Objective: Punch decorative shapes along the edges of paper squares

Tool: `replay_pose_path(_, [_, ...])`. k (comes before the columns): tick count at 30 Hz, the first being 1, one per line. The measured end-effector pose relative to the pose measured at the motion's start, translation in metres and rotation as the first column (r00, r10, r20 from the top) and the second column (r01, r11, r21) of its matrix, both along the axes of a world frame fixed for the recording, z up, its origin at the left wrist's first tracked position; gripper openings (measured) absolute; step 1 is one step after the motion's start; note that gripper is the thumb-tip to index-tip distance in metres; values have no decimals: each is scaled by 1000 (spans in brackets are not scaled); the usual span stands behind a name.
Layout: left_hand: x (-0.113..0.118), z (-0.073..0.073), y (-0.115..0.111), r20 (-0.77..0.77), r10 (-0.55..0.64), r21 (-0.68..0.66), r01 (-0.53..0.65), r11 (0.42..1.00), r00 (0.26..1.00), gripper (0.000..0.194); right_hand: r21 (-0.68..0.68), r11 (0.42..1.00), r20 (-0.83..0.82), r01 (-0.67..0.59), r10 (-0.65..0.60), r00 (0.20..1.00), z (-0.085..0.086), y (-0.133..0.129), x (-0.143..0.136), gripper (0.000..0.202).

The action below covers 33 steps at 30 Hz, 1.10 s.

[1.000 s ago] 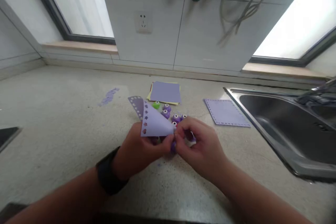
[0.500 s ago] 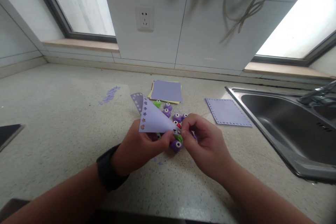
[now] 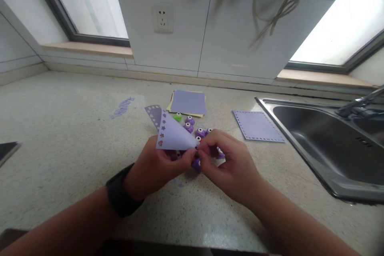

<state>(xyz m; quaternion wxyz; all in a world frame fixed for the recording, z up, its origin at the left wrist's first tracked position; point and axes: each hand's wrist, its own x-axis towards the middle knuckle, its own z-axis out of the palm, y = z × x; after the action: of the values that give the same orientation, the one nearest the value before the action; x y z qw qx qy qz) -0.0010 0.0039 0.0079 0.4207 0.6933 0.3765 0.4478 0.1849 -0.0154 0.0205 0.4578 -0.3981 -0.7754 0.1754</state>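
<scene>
A sheet of purple paper [image 3: 174,134] with star and heart holes punched along its edges is curled over in my hands. My left hand [image 3: 162,164] grips it from below, thumb on its lower right end. The fingertips of my right hand [image 3: 228,158] pinch that same end, close to the left thumb; the exact contact is partly hidden. Under and behind the paper are several small craft punches: a green punch [image 3: 177,117], purple punches [image 3: 188,127] and a red one partly covered by my fingers.
Behind the punches lies a stack of purple and yellow paper [image 3: 189,102]. A punched purple sheet [image 3: 258,126] rests beside the steel sink [image 3: 318,148] on the right. Purple paper scraps [image 3: 122,108] are piled at the left. A dark flat object [image 3: 7,151] sits at the far left.
My right fingertips have moved slightly left onto the paper's end beside my left thumb. The green piece seen between the hands is now covered. The whole view has shifted a little.
</scene>
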Motion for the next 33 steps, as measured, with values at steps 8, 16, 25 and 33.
replay_pose_path(8, [1,2,0,-67,28,132,-19,991,997,6,21,1000,28,9,-10,1000,0,0,-1,12])
replay_pose_path(16, [-1,2,-1,-174,86,291,-32,956,981,14,14,1000,43,22,-22,999,1,1,0,13])
replay_pose_path(25, [-2,-2,-2,-206,62,221,-15,975,977,16,91,996,86,-10,3,996,-2,0,0,12])
replay_pose_path(33, [1,-1,0,-144,-47,156,70,985,988,11,161,985,146,-64,40,988,-2,2,0,12])
